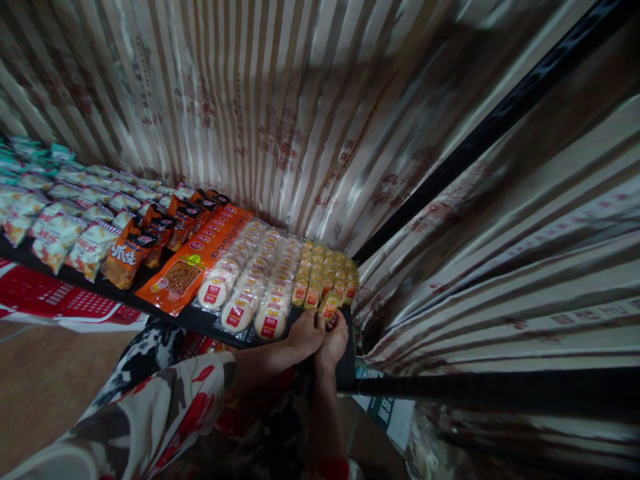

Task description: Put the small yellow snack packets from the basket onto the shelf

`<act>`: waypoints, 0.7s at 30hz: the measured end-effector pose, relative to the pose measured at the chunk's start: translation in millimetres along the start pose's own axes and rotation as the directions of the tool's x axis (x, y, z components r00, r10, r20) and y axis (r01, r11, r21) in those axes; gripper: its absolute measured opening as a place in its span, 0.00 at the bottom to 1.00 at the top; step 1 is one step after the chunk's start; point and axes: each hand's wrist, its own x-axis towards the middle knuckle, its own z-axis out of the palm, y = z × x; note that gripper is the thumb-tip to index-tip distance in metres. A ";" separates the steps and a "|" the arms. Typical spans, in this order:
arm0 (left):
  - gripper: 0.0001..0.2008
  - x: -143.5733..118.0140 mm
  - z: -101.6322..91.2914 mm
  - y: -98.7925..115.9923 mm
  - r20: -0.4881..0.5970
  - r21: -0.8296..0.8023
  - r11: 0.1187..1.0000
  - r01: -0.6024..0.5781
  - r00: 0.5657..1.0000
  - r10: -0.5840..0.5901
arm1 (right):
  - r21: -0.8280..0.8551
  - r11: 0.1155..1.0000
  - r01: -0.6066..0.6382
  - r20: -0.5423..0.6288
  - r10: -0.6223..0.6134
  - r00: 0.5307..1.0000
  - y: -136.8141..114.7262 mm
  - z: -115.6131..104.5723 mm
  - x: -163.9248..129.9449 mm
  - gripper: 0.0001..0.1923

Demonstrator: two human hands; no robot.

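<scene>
A small yellow snack packet (329,307) sat at the front of the yellow rows (327,273), at the near right corner of the dark shelf (345,373). Both hands met on it: the left hand (305,333) pinched its left side with fingers closed on the wrapper, and the right hand (334,341) pressed against its right side and underside, its grip likewise together on the same packet.

Judging by this, the packet was being set into line at the head of its row; the step looked close to done, and the next move would call for a small nudge back so it sat flush with its neighbours without tipping them.

Just left of the yellow rows lay round pale rice-cracker packs (250,280) with red labels, then a long orange packet (195,263), then dark orange bags (133,250) and pale bags (60,233) farther left.

The shelf's front edge ran right under the hands, so a slip forward would drop the packet. A striped curtain (300,113) closed in behind and to the right, with a black rail (500,387) at the right; open room lay only toward the person and the floor (45,380) at the left.
</scene>
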 end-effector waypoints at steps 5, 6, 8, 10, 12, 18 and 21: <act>0.18 -5.4 -5.1 9.4 0.011 0.082 0.996 0.036 0.999 -0.037 | -0.119 0.992 0.035 -0.047 -0.041 0.998 -1.1 4.2 6.9 0.33; 0.18 -6.4 -5.8 11.6 0.015 0.088 0.995 0.038 0.999 -0.039 | -0.122 0.992 0.037 -0.048 -0.043 0.998 -1.7 5.1 8.1 0.33; 0.18 -7.4 -6.9 14.9 0.016 0.083 0.996 0.036 0.999 -0.038 | -0.117 0.993 0.030 -0.051 -0.036 0.998 -2.5 7.1 10.5 0.33; 0.18 -7.6 -7.6 16.3 0.013 0.077 0.997 0.022 1.000 -0.023 | -0.097 0.995 0.026 -0.052 -0.031 0.998 -2.6 9.4 12.8 0.33; 0.19 -7.9 -8.6 16.9 0.017 0.083 0.996 0.010 1.000 -0.012 | -0.068 0.997 0.028 -0.043 -0.031 0.999 -2.3 11.7 14.7 0.32; 0.19 -11.6 -12.9 22.0 0.038 0.078 0.996 0.032 0.999 -0.035 | -0.060 0.998 0.026 -0.034 -0.028 0.999 -2.7 14.5 16.7 0.27; 0.19 -11.1 -13.1 21.9 0.040 0.078 0.997 0.027 0.999 -0.031 | -0.089 0.995 0.051 -0.060 -0.057 0.997 -3.0 14.8 16.8 0.27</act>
